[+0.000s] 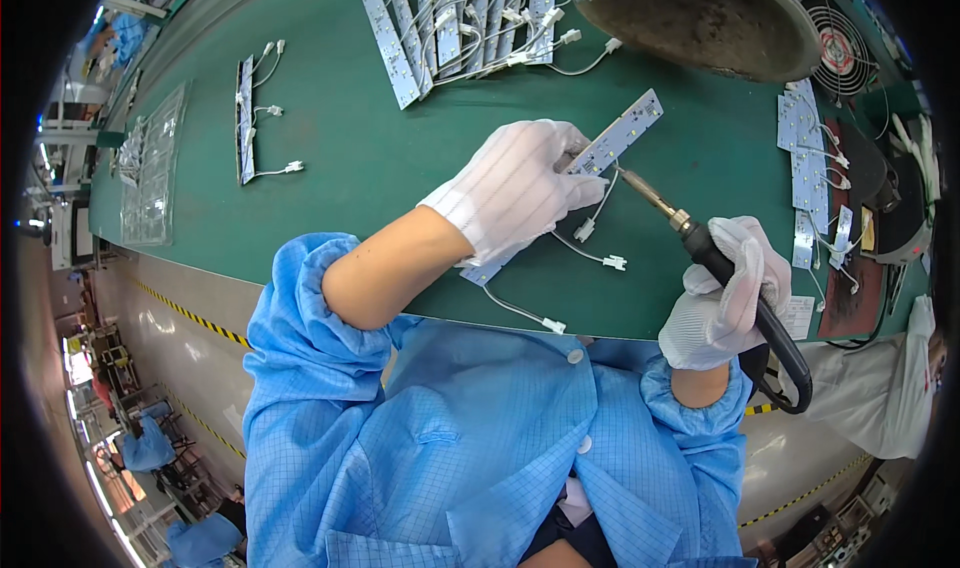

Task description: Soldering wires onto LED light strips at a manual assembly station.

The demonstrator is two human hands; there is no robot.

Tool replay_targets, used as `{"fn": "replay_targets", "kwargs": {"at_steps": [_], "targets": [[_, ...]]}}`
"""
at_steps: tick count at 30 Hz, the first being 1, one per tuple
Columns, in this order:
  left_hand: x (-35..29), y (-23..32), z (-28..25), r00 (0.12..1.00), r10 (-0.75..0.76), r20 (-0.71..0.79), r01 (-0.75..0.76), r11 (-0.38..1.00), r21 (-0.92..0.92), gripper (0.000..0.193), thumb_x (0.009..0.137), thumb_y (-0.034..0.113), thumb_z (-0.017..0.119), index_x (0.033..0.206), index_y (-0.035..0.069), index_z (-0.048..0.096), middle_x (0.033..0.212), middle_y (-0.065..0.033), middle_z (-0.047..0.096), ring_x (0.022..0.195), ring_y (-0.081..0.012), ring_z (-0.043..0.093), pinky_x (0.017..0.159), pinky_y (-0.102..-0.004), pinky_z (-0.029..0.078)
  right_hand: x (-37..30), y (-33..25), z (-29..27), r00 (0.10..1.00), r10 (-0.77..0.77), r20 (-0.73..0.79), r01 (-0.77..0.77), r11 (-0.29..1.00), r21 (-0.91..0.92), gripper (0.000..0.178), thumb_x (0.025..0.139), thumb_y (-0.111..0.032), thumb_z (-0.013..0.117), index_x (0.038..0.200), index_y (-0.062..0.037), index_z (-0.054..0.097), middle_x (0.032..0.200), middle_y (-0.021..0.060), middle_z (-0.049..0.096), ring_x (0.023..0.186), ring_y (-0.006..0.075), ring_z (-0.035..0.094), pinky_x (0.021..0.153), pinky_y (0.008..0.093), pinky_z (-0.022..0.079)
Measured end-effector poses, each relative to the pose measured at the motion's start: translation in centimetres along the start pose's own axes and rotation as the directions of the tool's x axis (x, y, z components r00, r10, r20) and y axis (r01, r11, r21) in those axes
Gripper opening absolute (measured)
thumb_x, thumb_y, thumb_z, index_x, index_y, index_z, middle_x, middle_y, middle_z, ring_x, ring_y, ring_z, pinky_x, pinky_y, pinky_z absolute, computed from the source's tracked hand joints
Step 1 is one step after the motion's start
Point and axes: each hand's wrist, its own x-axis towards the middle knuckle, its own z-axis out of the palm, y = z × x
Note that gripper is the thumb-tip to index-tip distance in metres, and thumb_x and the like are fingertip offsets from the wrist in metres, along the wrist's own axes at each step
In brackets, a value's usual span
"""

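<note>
My left hand (525, 183), in a white striped glove, grips a narrow LED strip board (628, 133) that slants up to the right over the green mat. White wires with small white connectors (614, 263) trail from the board beneath this hand. In my right hand (728, 293), also gloved, is a soldering iron (710, 253) with a black handle, held like a pen. Its tip (628, 176) points at the board's right edge, close to a wire; whether they touch I cannot tell.
Several wired LED boards (400, 53) lie in a pile at the far middle. Another board (246, 118) and clear plastic trays (155, 168) are on the left. At far right hang a round fume hood (700, 18) and fan (838, 48), above more boards (805, 158) and a soldering station (895, 208).
</note>
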Motion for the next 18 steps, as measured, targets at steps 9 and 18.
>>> {"fn": "replay_targets", "kwargs": {"at_steps": [9,18], "targets": [[-0.2,-1.2,1.1,0.952,0.27,-0.144,-0.242,0.952,0.185,0.033,0.084,0.031,0.064,0.087,-0.002,0.063,0.078,-0.0182,0.055,0.072,-0.0365,0.055,0.065,-0.0419,0.045,0.8,0.1,0.4,0.998,-0.045,0.04,0.037,0.982,0.188,0.023,0.089,-0.012,0.043,0.102,0.0022,0.054,0.084,0.0201,0.065,0.063,0.0237,0.051,0.06,0.0376,0.042],[-0.3,-0.6,0.9,0.987,0.08,-0.138,-0.074,0.996,0.054,0.029,0.085,0.029,0.063,0.089,0.001,0.066,0.08,-0.0162,0.054,0.073,-0.0331,0.056,0.065,-0.0415,0.045,-0.1,0.4,0.6,0.992,-0.122,0.037,0.118,0.99,0.082,0.021,0.088,-0.012,0.044,0.101,0.0019,0.054,0.082,0.0205,0.065,0.062,0.0241,0.051,0.059,0.0376,0.041]]}}
